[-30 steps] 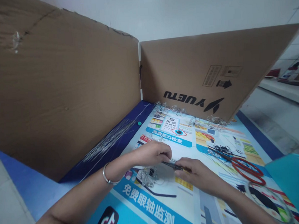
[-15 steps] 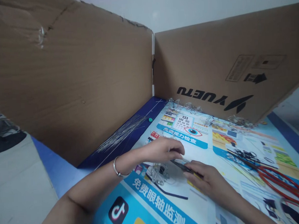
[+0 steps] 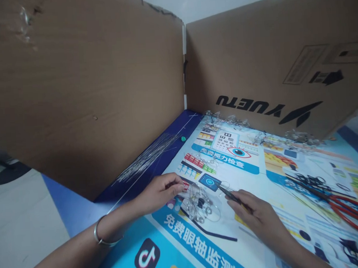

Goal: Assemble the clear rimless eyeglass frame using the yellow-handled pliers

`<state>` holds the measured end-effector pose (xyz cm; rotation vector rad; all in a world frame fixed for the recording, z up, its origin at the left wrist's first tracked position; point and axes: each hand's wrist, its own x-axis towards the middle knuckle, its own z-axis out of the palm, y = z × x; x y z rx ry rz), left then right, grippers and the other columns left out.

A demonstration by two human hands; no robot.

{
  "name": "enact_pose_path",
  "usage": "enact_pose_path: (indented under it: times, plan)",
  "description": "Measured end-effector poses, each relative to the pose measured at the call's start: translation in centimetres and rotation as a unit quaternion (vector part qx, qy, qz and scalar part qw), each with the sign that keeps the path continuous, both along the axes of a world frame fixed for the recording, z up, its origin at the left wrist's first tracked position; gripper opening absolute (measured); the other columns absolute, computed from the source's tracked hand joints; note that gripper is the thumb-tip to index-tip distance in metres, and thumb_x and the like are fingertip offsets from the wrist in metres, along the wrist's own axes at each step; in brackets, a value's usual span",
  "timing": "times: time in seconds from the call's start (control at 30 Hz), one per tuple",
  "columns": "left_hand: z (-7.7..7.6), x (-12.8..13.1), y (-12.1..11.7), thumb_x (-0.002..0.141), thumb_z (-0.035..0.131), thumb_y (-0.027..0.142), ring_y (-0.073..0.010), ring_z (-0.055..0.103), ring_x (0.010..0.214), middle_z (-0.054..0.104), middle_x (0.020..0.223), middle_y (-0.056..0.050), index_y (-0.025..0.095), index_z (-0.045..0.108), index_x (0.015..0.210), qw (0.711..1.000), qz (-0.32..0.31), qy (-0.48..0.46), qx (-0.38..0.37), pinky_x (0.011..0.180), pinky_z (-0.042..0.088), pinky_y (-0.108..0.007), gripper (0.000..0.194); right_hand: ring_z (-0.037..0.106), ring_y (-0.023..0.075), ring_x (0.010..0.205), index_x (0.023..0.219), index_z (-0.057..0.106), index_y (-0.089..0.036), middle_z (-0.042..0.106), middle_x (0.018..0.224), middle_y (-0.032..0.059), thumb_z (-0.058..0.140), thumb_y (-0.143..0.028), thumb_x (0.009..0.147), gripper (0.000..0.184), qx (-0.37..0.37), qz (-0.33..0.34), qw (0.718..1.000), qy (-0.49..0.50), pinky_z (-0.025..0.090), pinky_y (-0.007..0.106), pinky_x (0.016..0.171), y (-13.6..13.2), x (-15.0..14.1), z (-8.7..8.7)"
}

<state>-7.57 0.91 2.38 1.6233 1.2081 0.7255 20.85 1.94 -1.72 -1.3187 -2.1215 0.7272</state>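
My left hand (image 3: 159, 190) rests on the printed poster (image 3: 203, 248), fingers curled with the tips pinched together near its left edge; what they hold is too small to make out. My right hand (image 3: 255, 216) grips slim dark pliers (image 3: 228, 192), their tip pointing left toward a small pile of clear beads and wire rings (image 3: 200, 205) lying between the two hands. A silver bangle (image 3: 102, 238) circles my left wrist.
Two cardboard panels (image 3: 89, 86) stand as walls behind and to the left. A fan of thin metal pins (image 3: 147, 157) lies on the dark blue strip. Red-handled scissors (image 3: 348, 213) and black rings (image 3: 312, 181) lie to the right. More clear beads (image 3: 226, 119) line the back panel.
My hands have come apart: the left one drew back to the left, the pliers stayed with the right. The bead pile between them is now uncovered. The view shifted right and closer.
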Motion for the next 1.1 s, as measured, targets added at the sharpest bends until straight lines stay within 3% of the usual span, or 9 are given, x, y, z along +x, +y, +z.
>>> enact_pose_path:
  times: [0.23, 0.6, 0.83, 1.1]
  plan:
    - [-0.8, -0.1, 0.3, 0.086, 0.048, 0.030, -0.0066, 0.047, 0.054, 0.051, 0.061, 0.003, 0.014, 0.056, 0.078, 0.997, -0.071, 0.041, 0.004, 0.052, 0.037, -0.019, 0.020, 0.059, 0.0169, 0.067, 0.090, 0.062, -0.024, 0.064, 0.085, 0.0040, 0.046, -0.048, 0.086, 0.029, 0.003, -0.012, 1.000, -0.016, 0.046, 0.026, 0.057, -0.1, 0.2, -0.4]
    - [-1.7, 0.4, 0.1, 0.085, 0.049, 0.031, -0.0051, 0.047, 0.049, 0.052, 0.061, 0.003, 0.014, 0.056, 0.076, 0.995, -0.065, 0.055, -0.058, 0.046, 0.034, -0.016, 0.021, 0.060, 0.0175, 0.072, 0.089, 0.062, -0.023, 0.064, 0.090, 0.0052, 0.046, -0.046, 0.086, 0.029, 0.023, -0.002, 1.000, -0.015, 0.047, 0.025, 0.059, -0.3, 0.2, -0.1]
    - [-1.7, 0.7, 0.1, 0.080, 0.054, 0.030, -0.0063, 0.043, 0.052, 0.047, 0.057, 0.004, 0.014, 0.057, 0.073, 0.995, -0.072, 0.037, -0.052, 0.049, 0.033, -0.017, 0.018, 0.061, 0.0189, 0.080, 0.093, 0.062, -0.023, 0.064, 0.091, 0.0049, 0.045, -0.042, 0.088, 0.026, 0.017, 0.020, 1.000, -0.005, 0.047, 0.027, 0.067, -0.1, 0.1, -0.3]
    - [-1.5, 0.9, 0.1, 0.080, 0.055, 0.031, -0.0073, 0.040, 0.055, 0.046, 0.059, 0.004, 0.014, 0.057, 0.072, 0.996, -0.065, 0.055, -0.015, 0.052, 0.031, -0.019, 0.020, 0.060, 0.0178, 0.075, 0.094, 0.060, -0.021, 0.062, 0.083, 0.0044, 0.043, -0.039, 0.090, 0.025, 0.030, 0.044, 0.998, -0.012, 0.048, 0.030, 0.066, -0.2, 0.0, -0.3]
